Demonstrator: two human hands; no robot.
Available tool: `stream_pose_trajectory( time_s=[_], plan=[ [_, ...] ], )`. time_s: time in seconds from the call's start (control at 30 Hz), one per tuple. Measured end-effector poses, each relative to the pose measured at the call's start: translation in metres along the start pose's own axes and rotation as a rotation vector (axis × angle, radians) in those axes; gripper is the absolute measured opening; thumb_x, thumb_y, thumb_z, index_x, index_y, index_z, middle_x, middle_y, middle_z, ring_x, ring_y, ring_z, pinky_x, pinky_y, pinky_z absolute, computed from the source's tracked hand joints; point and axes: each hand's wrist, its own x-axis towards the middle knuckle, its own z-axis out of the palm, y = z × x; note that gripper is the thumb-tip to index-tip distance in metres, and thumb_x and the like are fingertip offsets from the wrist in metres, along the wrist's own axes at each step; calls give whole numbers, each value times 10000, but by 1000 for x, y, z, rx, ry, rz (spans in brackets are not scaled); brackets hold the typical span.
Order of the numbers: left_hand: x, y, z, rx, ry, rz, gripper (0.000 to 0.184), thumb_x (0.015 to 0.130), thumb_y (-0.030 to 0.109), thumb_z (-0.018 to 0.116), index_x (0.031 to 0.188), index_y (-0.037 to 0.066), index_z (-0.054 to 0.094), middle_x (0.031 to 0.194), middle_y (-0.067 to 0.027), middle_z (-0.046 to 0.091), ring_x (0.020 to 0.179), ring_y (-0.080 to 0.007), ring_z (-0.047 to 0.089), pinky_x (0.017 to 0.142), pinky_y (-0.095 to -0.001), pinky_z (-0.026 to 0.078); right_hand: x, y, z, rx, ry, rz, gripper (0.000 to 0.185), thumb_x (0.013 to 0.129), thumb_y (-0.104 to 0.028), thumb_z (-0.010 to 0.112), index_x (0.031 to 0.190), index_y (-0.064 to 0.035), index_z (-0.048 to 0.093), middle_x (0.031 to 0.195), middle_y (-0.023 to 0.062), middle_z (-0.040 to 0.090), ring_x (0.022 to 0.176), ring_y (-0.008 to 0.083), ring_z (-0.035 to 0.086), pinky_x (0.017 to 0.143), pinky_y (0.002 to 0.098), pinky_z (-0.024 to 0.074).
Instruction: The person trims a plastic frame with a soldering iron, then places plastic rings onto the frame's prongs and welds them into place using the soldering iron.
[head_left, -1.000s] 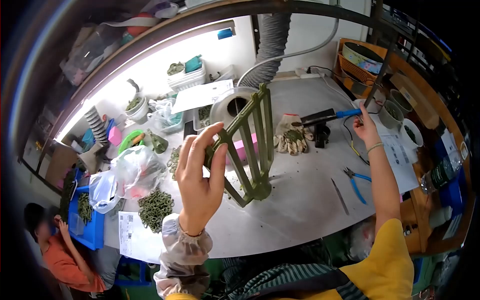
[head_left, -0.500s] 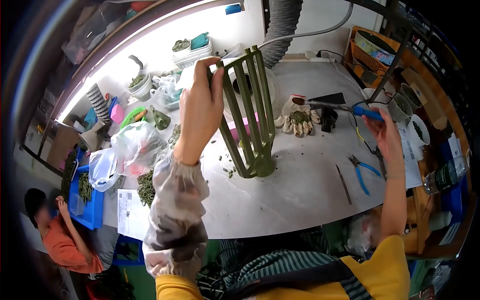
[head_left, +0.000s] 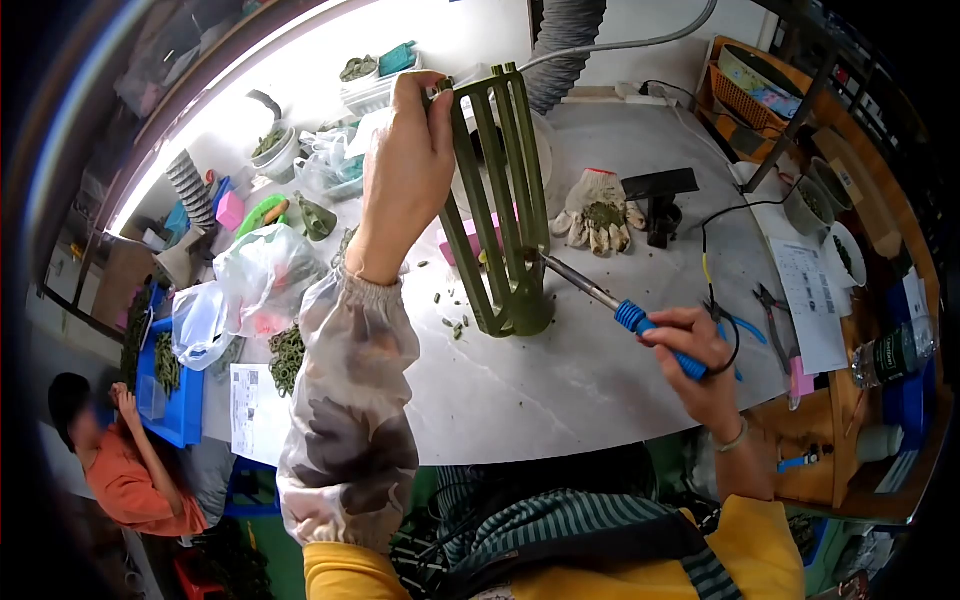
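Note:
A dark green slatted frame with a rounded base stands slightly tilted on the table. My left hand is closed around its top left corner. In my right hand is a soldering iron with a blue handle, pointing up and left. The iron's tip is at the lower right of the frame, just above the base; I cannot tell whether it touches. Small green bits lie left of the base. Behind it sits a pink block, partly hidden by the slats.
A soiled work glove with green crumbs lies beyond the iron, beside a black stand. Blue-handled pliers and a printed sheet are on the right. Plastic bags crowd the left. Another person sits at far left.
My right hand has swung left and down, bringing the iron's tip from over the glove to the frame's lower part. My left hand keeps its hold on the frame.

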Motion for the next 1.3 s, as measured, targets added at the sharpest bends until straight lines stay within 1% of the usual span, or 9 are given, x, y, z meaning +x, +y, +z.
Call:
stream_pose_trajectory(
  time_s=[0.13, 0.27, 0.4, 0.53, 0.77, 0.93, 1.13, 1.23, 1.3],
  plan=[
    [0, 2, 1, -9, 18, 2, 224, 1040, 204, 523, 1179, 31, 499, 702, -203, 634, 619, -405, 632, 560, -468, 465, -12, -12, 8, -75, -17, -34, 213, 863, 59, 630, 1034, -44, 703, 1156, 143, 597, 912, 227, 681, 824, 319, 559],
    [-1, 6, 0, 16, -5, -27, 226, 1040, 219, 514, 1174, 37, 498, 700, -209, 640, 632, -426, 637, 568, -493, 475, -18, -9, 7, 269, 135, 130, 195, 899, 53, 585, 1056, -11, 681, 1121, 131, 579, 919, 210, 679, 814, 330, 568],
    [2, 1, 4, 51, 14, 27, 210, 1036, 220, 509, 1160, 51, 491, 695, -228, 649, 639, -473, 626, 569, -550, 462, -29, -14, -5, 160, 139, 30, 193, 893, 39, 600, 1050, -16, 697, 1129, 130, 581, 927, 218, 675, 825, 325, 558],
    [2, 2, 8, 23, 14, 22, 216, 1038, 223, 501, 1165, 50, 481, 701, -234, 652, 646, -486, 618, 573, -560, 458, -26, -19, 1, 34, -22, -6, 256, 856, 53, 641, 1081, -43, 718, 1169, 127, 569, 929, 216, 656, 797, 310, 538],
    [-1, 10, 4, 68, -6, 5, 226, 1040, 231, 499, 1174, 50, 485, 722, -235, 663, 674, -483, 633, 592, -562, 472, -10, -28, 18, -60, 121, -173, 335, 823, 93, 669, 1119, -56, 716, 1207, 127, 547, 914, 204, 644, 789, 306, 542],
    [-1, 8, -2, 107, -10, 13, 239, 1041, 244, 499, 1185, 53, 494, 730, -223, 670, 679, -469, 644, 600, -559, 478, -23, -25, 12, -93, 24, -187, 343, 814, 88, 681, 1123, -57, 711, 1199, 135, 553, 929, 214, 657, 786, 307, 557],
    [-3, 3, -2, 53, 1, -15, 247, 1042, 257, 505, 1173, 48, 510, 716, -208, 664, 668, -449, 644, 603, -531, 481, -41, -30, 15, -90, -74, -79, 302, 840, 51, 674, 1118, -62, 710, 1179, 148, 574, 941, 233, 678, 828, 315, 570],
    [-5, 5, -3, 69, 3, -15, 247, 1041, 262, 510, 1160, 45, 512, 719, -203, 665, 672, -447, 644, 607, -529, 479, -47, -31, 16, 54, -29, 8, 286, 851, 49, 661, 1116, -49, 709, 1177, 153, 580, 946, 233, 681, 835, 314, 561],
    [-6, 8, -3, 74, -2, -20, 246, 1041, 265, 512, 1149, 44, 512, 726, -201, 666, 673, -448, 642, 609, -530, 478, -47, -29, 23, 158, 86, 35, 265, 861, 51, 649, 1104, -35, 709, 1183, 152, 583, 936, 227, 681, 824, 309, 552]
  ],
)
